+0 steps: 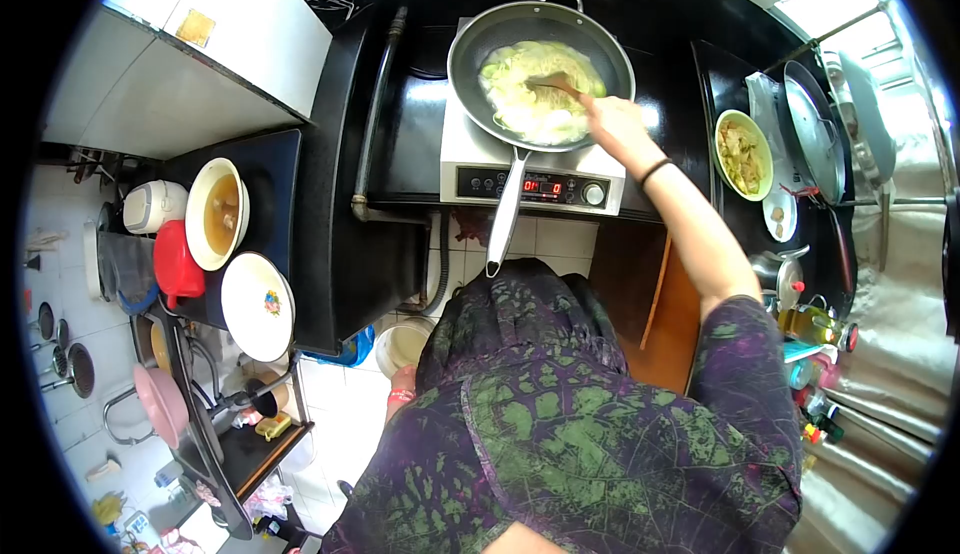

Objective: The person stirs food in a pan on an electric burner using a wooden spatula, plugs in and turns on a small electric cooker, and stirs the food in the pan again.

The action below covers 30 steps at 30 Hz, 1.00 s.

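My right hand (617,132) is closed around the handle of a brown wooden spatula (562,84). Its blade dips into pale noodles with light green vegetable pieces (540,119), which lie in whitish liquid. They fill the bottom of a dark wok (480,49) with a long silver handle (507,216) pointing towards me. Under the wok is an induction cooker (460,159) with lit red digits. My left hand (403,378) hangs low beside my body, a red band at its wrist, near a pale bucket (390,349); its fingers are too small and partly hidden to read.
On the right counter stand a bowl of cooked food (742,154), a small white dish (780,216), a large lid (812,134), a pot (778,276) and bottles. At left are a bowl of brown liquid (220,216), a white floral plate (258,307) and a red container (178,262).
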Each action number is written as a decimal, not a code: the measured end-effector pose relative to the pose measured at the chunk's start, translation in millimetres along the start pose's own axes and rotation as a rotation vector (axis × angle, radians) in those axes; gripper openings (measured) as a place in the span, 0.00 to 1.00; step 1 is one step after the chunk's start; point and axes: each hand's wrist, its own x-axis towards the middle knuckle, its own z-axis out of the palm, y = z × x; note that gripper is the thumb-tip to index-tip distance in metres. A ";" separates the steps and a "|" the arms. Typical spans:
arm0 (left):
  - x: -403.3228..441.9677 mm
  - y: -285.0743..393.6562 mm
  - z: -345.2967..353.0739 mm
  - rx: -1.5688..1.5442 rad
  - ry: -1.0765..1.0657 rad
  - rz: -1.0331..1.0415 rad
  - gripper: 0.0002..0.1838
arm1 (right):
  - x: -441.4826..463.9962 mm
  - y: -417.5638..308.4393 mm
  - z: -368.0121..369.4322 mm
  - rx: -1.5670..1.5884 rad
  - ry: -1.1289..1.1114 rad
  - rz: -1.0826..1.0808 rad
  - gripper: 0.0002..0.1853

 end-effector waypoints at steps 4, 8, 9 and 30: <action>-11.7 57.9 -6.3 0.218 0.018 -0.052 0.15 | -22.0 -19.8 -4.7 0.025 -0.073 -0.044 0.11; -24.7 127.1 -11.5 0.284 0.049 0.111 0.14 | -26.7 -3.4 -21.4 0.052 -0.156 0.083 0.12; -12.5 108.3 -9.5 0.286 0.045 0.108 0.14 | -15.6 -1.0 -16.4 0.061 -0.129 0.102 0.12; 12.7 599.1 23.9 -0.252 -0.134 0.325 0.25 | -47.9 35.4 -82.6 0.073 -0.111 0.241 0.13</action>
